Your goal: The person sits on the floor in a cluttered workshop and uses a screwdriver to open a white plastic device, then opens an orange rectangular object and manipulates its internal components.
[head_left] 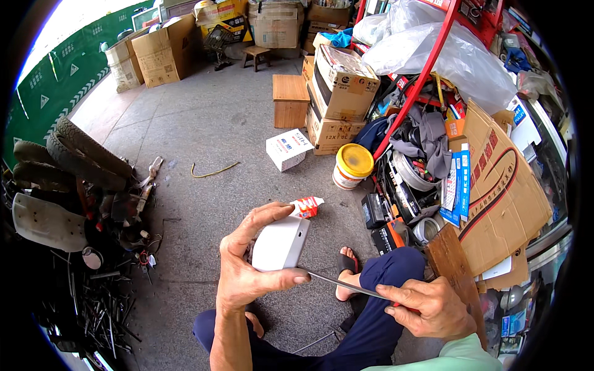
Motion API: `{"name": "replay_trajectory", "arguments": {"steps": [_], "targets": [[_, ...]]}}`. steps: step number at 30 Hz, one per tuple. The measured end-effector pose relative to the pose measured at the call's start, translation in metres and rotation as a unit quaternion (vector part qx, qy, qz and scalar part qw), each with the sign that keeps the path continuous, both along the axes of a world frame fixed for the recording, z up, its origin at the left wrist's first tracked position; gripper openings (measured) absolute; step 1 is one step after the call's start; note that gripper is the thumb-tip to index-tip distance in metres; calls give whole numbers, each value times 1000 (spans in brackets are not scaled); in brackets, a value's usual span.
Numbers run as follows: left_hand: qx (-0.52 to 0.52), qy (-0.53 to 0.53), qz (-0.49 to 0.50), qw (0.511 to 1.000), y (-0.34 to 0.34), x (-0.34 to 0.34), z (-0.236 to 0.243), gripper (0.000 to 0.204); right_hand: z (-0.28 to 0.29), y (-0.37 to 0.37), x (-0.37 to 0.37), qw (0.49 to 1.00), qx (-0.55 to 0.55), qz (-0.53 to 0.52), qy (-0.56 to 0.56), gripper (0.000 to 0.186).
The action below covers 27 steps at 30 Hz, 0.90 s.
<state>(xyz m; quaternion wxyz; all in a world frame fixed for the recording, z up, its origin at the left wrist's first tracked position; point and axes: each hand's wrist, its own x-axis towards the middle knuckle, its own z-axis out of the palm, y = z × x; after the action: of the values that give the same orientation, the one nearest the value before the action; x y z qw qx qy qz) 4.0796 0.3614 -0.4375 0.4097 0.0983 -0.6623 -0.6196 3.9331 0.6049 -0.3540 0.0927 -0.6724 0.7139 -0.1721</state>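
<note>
While the left hand (238, 275) holds the white case (275, 246) over the grey floor (210, 136), thumb and fingers on opposite edges, the right hand (433, 306) grips a screwdriver-like tool (343, 284), its tip by the case's lower corner. That shell looks light, stiff, slightly slippery, perhaps crackable; those edges seem the surest grip.

Navy trousers (376, 323) (mint-green sleeve (461, 357))

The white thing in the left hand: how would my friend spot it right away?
Start at the grey floor, then find the left hand above it. It holds the white thing, with a thin metal tool at its lower corner. Unlike the printed white box on the floor, it looks plain and curved.
</note>
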Motion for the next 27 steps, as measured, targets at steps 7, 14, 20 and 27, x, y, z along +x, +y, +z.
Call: {"name": "replay_trajectory", "arguments": {"steps": [7,14,20,27], "targets": [[26,-36,0,999,3,-5,-1,76,22,-7,0,995,-82,-55,8,39],[247,72,-64,964,10,-9,-7,84,24,6,-1,922,-324,-112,-179,24],[381,6,-145,913,40,-29,-11,93,20,-42,14,772,-570,-41,-279,32],[550,14,-224,804,54,-51,-53,94,52,-70,-23,930,-310,82,-178,30]]}}
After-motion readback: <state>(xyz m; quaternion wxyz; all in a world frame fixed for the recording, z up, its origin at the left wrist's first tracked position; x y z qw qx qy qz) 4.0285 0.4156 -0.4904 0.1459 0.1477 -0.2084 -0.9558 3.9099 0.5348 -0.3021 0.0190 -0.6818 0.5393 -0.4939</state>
